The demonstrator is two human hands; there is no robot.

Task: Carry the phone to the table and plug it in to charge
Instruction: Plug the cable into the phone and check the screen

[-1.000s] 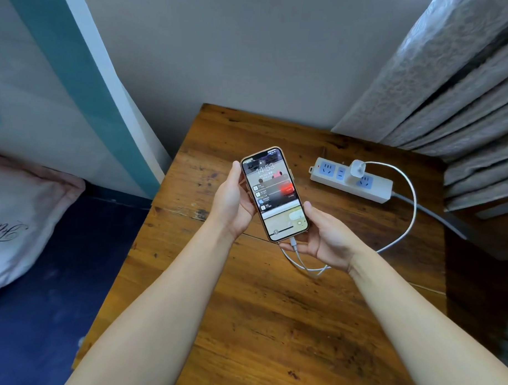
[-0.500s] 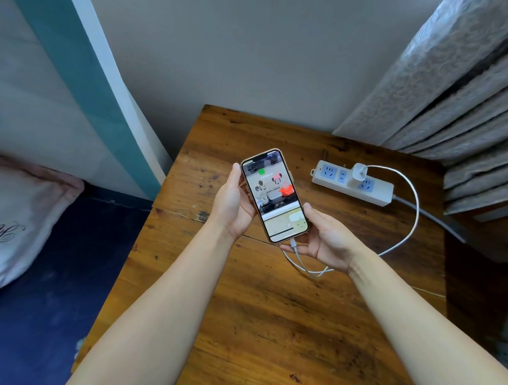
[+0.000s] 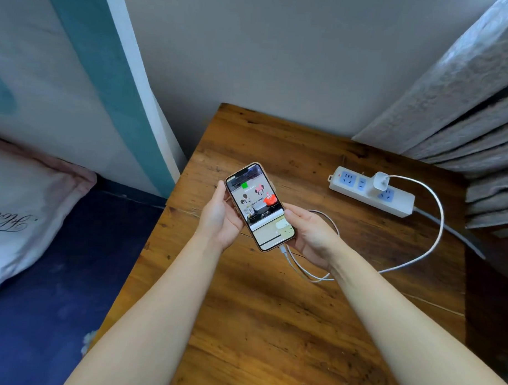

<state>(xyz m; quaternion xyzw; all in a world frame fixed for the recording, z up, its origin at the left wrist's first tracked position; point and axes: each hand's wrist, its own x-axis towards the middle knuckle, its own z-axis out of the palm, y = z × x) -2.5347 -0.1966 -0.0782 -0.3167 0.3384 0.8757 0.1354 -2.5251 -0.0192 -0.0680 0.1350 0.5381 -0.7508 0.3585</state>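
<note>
1. Above the desk [image 3: 271, 322] centre, head view: the phone [image 3: 259, 207] is held screen-up so it reads.
2. Left hand [image 3: 220, 217] clasps its nine-o'clock edge; right hand [image 3: 309, 234] cradles the three-o'clock edge, clear of the cable [image 3: 436, 227].
3. Cable loops toward the two-o'clock power strip [image 3: 371, 193], slack, apparently connected.

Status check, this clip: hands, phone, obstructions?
Left hand, right hand both gripping lit gold-edged phone above table. White cable plugged in. Nothing in the way.

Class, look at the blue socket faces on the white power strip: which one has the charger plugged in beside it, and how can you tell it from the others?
The blue socket at the strip's cord end: the white charger stands right beside it. The other two blue faces lie farther off, toward the red-light end.
</note>
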